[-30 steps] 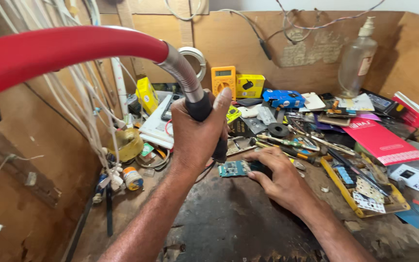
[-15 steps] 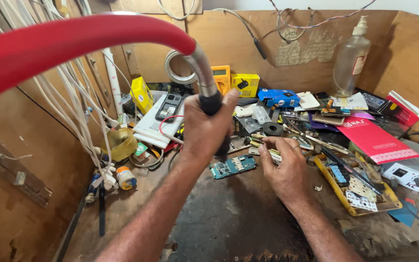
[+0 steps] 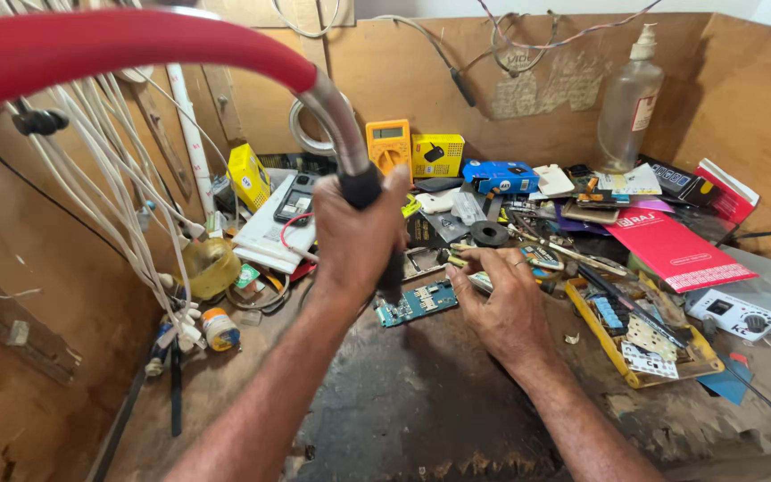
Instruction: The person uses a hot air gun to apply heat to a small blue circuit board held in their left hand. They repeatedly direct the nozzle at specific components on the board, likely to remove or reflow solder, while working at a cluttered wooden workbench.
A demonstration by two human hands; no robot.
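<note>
Near the middle of the cluttered wooden workbench (image 3: 421,419), we see our left hand (image 3: 354,236) wrapped tight around the black handle (image 3: 363,189) of a hot-air tool, whose bent metal neck (image 3: 336,125) runs up into a thick red hose (image 3: 118,49) arching away to the left. Just right of it, our right hand (image 3: 501,303) rests fingers-down on the bench, pinching a small yellow-green handled tool (image 3: 461,261); we cannot tell how firmly. Between the hands, just near the left one, lies a small teal circuit board (image 3: 417,303). Farther back stand a yellow multimeter (image 3: 388,145) and a clear plastic pump bottle (image 3: 628,107); a red booklet (image 3: 671,245) lies to the right.
</note>
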